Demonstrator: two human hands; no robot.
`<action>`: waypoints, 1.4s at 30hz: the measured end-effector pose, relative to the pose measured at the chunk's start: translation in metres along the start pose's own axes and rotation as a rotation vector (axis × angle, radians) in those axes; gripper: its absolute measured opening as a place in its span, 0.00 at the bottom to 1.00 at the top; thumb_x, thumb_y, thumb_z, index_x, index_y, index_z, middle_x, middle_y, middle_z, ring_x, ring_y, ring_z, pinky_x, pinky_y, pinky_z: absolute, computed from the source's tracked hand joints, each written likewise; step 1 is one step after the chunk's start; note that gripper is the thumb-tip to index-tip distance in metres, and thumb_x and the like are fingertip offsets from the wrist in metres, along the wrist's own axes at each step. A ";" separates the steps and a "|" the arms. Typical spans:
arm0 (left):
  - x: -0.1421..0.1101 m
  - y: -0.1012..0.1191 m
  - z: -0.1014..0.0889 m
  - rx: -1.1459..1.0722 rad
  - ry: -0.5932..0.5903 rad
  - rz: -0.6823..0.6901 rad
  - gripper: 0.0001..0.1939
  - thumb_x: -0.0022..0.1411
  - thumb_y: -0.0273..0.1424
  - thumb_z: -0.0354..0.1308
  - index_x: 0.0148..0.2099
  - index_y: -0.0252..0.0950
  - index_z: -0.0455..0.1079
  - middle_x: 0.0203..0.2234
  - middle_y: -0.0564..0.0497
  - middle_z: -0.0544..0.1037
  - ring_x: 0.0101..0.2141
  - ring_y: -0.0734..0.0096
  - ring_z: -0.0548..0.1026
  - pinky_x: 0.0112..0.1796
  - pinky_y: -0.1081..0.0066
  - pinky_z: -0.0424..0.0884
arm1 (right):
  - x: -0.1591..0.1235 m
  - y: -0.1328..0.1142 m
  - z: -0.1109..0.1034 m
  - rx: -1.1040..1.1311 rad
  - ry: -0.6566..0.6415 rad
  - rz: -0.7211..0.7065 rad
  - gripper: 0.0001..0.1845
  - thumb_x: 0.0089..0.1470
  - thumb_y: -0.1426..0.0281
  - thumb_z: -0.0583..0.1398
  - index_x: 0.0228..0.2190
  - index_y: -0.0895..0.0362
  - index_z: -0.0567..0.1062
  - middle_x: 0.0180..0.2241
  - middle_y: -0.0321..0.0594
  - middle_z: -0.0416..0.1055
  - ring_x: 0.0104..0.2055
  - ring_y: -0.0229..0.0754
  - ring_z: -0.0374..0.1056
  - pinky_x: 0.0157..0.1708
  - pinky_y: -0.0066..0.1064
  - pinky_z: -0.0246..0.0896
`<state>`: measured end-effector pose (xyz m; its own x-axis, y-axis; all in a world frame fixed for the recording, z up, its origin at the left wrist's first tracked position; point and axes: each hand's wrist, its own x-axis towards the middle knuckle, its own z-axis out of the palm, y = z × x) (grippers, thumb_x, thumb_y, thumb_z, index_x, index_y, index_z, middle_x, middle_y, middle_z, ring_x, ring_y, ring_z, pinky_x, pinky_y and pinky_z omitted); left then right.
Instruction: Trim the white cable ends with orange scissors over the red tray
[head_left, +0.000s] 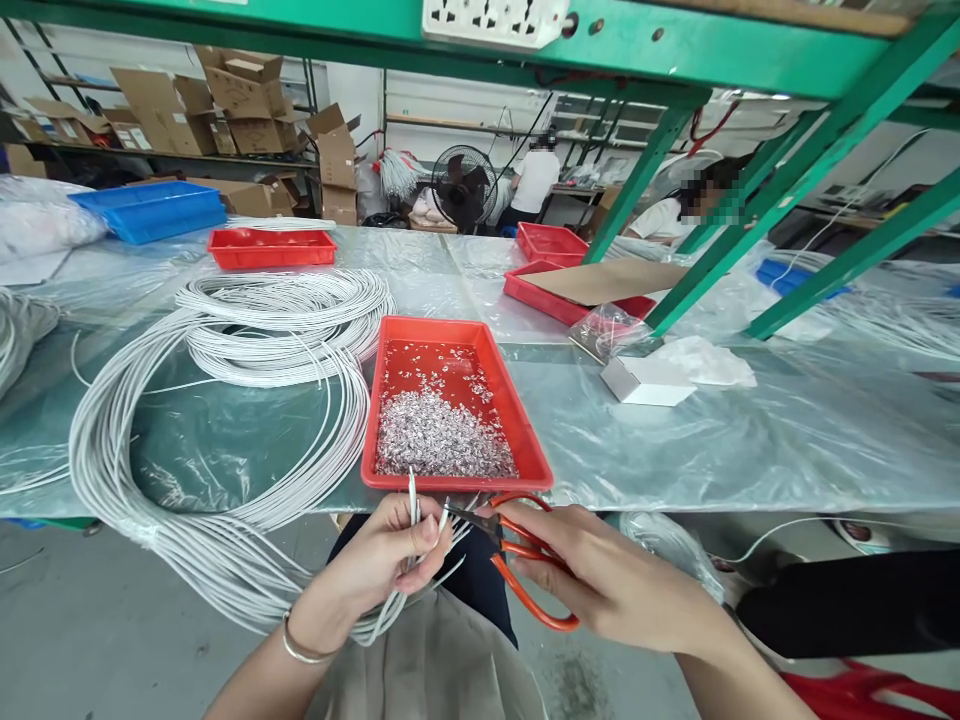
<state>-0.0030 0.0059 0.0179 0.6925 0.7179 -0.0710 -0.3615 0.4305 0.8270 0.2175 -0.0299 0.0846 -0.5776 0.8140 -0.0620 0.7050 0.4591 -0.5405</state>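
My left hand is closed around white cables, with a couple of their ends sticking up past the fingers. Orange-handled pliers are in my right hand, their dark jaws pointing left. The jaw tips are at a cable end beside my left fingertips; whether they grip it is too small to tell. Those cables run from a large white coil on the left of the table. Just beyond my hands is a red tray holding a heap of small shiny metal pieces.
A second cable coil lies behind the first. Farther back are red trays and a blue bin. A white box sits to the right. Green frame legs rise at the right; two people are in the background.
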 end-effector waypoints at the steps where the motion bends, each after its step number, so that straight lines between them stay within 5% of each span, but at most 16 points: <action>1: 0.000 0.000 -0.001 -0.017 0.002 -0.004 0.18 0.53 0.41 0.61 0.23 0.31 0.64 0.10 0.58 0.61 0.09 0.87 0.51 0.11 0.80 0.42 | 0.000 0.001 0.000 0.009 0.014 -0.003 0.18 0.57 0.72 0.54 0.50 0.54 0.65 0.29 0.39 0.69 0.30 0.42 0.63 0.32 0.31 0.57; 5: -0.002 0.002 0.002 0.029 0.086 0.097 0.16 0.55 0.40 0.60 0.26 0.31 0.66 0.10 0.59 0.61 0.10 0.87 0.51 0.12 0.80 0.42 | 0.004 0.011 0.008 0.236 0.087 0.033 0.14 0.52 0.72 0.58 0.43 0.56 0.70 0.20 0.30 0.59 0.21 0.35 0.53 0.22 0.26 0.50; 9: 0.000 0.002 0.011 0.169 0.222 0.185 0.17 0.56 0.43 0.58 0.30 0.31 0.67 0.11 0.59 0.63 0.10 0.86 0.54 0.13 0.80 0.46 | 0.020 0.009 0.029 0.610 0.430 0.095 0.08 0.50 0.67 0.61 0.31 0.58 0.72 0.16 0.26 0.48 0.17 0.31 0.42 0.16 0.24 0.42; 16: 0.002 -0.002 0.018 0.359 0.311 0.178 0.21 0.55 0.47 0.56 0.29 0.32 0.65 0.14 0.57 0.67 0.11 0.84 0.59 0.14 0.79 0.51 | 0.047 -0.010 0.054 0.720 0.769 0.048 0.07 0.45 0.67 0.65 0.25 0.58 0.73 0.14 0.25 0.51 0.15 0.30 0.44 0.15 0.23 0.44; 23: 0.004 0.000 0.019 0.351 0.314 0.191 0.21 0.55 0.47 0.57 0.29 0.31 0.65 0.13 0.58 0.65 0.10 0.84 0.58 0.13 0.80 0.51 | 0.052 -0.008 0.058 0.794 0.805 0.072 0.09 0.42 0.68 0.67 0.23 0.57 0.73 0.13 0.28 0.59 0.16 0.32 0.52 0.16 0.24 0.49; 30: 0.005 -0.001 0.012 0.281 0.200 0.161 0.19 0.56 0.44 0.57 0.29 0.32 0.66 0.12 0.58 0.64 0.10 0.84 0.58 0.13 0.80 0.52 | 0.052 -0.002 0.057 0.633 0.780 -0.097 0.06 0.49 0.72 0.63 0.22 0.57 0.73 0.15 0.29 0.60 0.17 0.32 0.52 0.18 0.25 0.50; 37: 0.008 -0.007 0.011 0.388 0.518 0.399 0.12 0.52 0.36 0.63 0.28 0.32 0.69 0.17 0.57 0.66 0.14 0.85 0.60 0.15 0.81 0.56 | 0.058 -0.003 0.062 0.556 0.894 -0.027 0.07 0.49 0.73 0.62 0.21 0.57 0.71 0.14 0.28 0.55 0.16 0.32 0.51 0.16 0.24 0.49; 42: 0.010 -0.004 0.008 0.057 0.231 0.198 0.14 0.53 0.39 0.62 0.28 0.32 0.68 0.12 0.59 0.63 0.10 0.87 0.55 0.11 0.82 0.48 | 0.064 0.005 0.058 0.611 0.862 -0.206 0.06 0.47 0.75 0.63 0.24 0.55 0.71 0.14 0.27 0.59 0.17 0.34 0.56 0.20 0.27 0.55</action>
<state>0.0105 0.0068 0.0180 0.4497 0.8929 -0.0244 -0.4354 0.2429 0.8668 0.1598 0.0036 0.0292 -0.0089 0.8276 0.5613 0.1648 0.5549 -0.8155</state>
